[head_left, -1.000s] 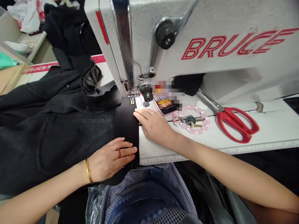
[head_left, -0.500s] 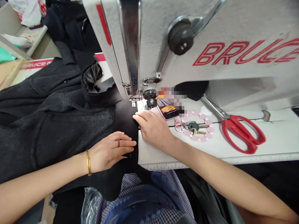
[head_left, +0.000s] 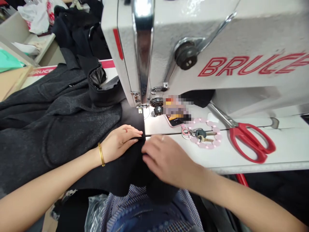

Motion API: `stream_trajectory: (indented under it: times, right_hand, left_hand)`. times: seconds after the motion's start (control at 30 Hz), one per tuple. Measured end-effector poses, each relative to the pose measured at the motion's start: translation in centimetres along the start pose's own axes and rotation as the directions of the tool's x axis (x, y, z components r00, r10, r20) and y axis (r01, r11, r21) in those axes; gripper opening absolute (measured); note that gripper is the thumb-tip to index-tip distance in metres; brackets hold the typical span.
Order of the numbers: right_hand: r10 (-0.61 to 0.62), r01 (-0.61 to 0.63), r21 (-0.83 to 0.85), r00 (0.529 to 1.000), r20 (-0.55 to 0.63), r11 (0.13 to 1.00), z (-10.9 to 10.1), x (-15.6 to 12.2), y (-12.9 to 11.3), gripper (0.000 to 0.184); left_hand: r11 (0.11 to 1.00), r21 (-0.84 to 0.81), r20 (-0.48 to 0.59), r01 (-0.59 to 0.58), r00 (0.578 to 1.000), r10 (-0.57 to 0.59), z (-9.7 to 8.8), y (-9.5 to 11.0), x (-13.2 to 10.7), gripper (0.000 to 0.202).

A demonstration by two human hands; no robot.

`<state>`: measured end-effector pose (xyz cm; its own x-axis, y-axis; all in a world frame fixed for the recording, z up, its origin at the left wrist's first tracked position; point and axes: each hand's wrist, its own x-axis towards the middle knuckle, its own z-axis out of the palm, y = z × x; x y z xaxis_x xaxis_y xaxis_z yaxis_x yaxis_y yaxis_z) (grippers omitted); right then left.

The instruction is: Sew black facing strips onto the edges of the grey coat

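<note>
A dark grey and black garment (head_left: 79,129) lies under the presser foot (head_left: 140,111) of a white sewing machine (head_left: 169,61). My left hand (head_left: 122,141) rests on the black panel, thumb and fingers closed on a fold close to its right edge. My right hand (head_left: 166,158) is slightly blurred, its fingers curled together at that edge just below the fold. Some black cloth hangs over the table edge beneath it. The tips of the right fingers are partly hidden.
Right of the needle lie a phone (head_left: 175,121), keys on a pink bead loop (head_left: 205,135) and red-handled scissors (head_left: 251,138). Black cloth (head_left: 199,96) sits under the machine arm. Dark clothes (head_left: 74,29) and a white plastic bag (head_left: 36,16) are at the back left.
My left hand has moved up and drawn in its fingers on a fold. My right hand has come down from beside the presser foot, and the panel's near part has shifted.
</note>
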<state>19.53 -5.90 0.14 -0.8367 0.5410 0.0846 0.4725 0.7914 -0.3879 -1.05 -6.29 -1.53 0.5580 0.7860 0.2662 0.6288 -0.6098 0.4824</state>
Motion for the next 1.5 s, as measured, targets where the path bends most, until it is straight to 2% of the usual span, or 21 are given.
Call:
stream_trajectory:
  times: [0.03, 0.1, 0.17, 0.23, 0.3, 0.4, 0.57, 0.73, 0.97, 1.17, 1.3, 1.5]
  right_hand:
    - [-0.074, 0.073, 0.025, 0.995, 0.061, 0.997, -0.2, -1.2, -0.4, 0.02]
    - [-0.148, 0.141, 0.053, 0.978, 0.15, 0.989, -0.6, -3.1, -0.5, 0.024]
    - [-0.124, 0.123, 0.019, 0.976, 0.181, 0.992, -1.1, -4.3, 0.4, 0.032]
    - [-0.055, 0.065, -0.065, 0.988, 0.142, 0.996, -1.5, -4.6, 1.6, 0.033]
    - [-0.012, 0.019, -0.13, 0.998, 0.056, 0.991, -1.6, -4.2, 2.1, 0.027]
    - [-0.04, 0.037, -0.127, 0.999, -0.02, 0.991, -0.8, -3.1, 1.8, 0.018]
    - [-0.103, 0.098, -0.116, 0.994, -0.033, 0.988, 1.0, -2.0, 1.1, 0.019]
    - [-0.11, 0.102, -0.108, 0.992, -0.069, 0.989, 1.4, -2.3, 1.5, 0.02]
    - [-0.121, 0.112, -0.089, 0.987, -0.106, 0.99, 1.5, -2.4, 1.6, 0.017]
    - [-0.107, 0.099, -0.09, 0.991, -0.086, 0.991, 1.4, -2.5, 1.7, 0.021]
    - [-0.117, 0.111, -0.08, 0.99, -0.08, 0.991, 1.3, -2.4, 1.8, 0.02]
    - [-0.031, 0.024, -0.061, 0.993, -0.117, 0.998, 1.0, 0.0, 2.5, 0.034]
  left_hand:
    - [1.0, 0.019, -0.025, 0.016, 1.0, -0.015, 0.1, 0.2, 0.0, 0.019]
    - [0.998, 0.065, -0.071, -0.006, 0.997, 0.011, 0.4, 0.6, -0.2, 0.017]
    - [0.989, 0.126, -0.08, -0.082, 0.992, 0.093, 0.6, 1.0, -0.4, 0.016]
    - [0.968, 0.194, -0.068, -0.157, 0.983, 0.173, 0.7, 1.2, -0.5, 0.016]
    - [0.948, 0.255, -0.062, -0.193, 0.975, 0.215, 0.7, 1.4, -0.6, 0.016]
    - [0.932, 0.303, -0.062, -0.198, 0.972, 0.227, 0.8, 1.6, -0.7, 0.014]
    - [0.929, 0.304, -0.049, -0.211, 0.97, 0.237, 0.6, 2.0, -0.3, 0.014]
    - [0.96, 0.273, -0.046, -0.068, 0.995, 0.084, 0.8, 3.2, -0.1, 0.013]
    - [0.904, 0.404, -0.131, -0.14, 0.969, 0.208, 1.3, 3.8, -0.3, 0.013]
    - [0.881, 0.419, -0.03, -0.22, 0.966, 0.256, 0.6, 3.4, -0.6, 0.014]
    - [0.878, 0.421, -0.016, -0.227, 0.966, 0.258, 0.3, 3.5, -0.6, 0.017]
    - [0.88, 0.418, 0.018, -0.225, 0.971, 0.24, 0.3, 3.7, -0.2, 0.026]
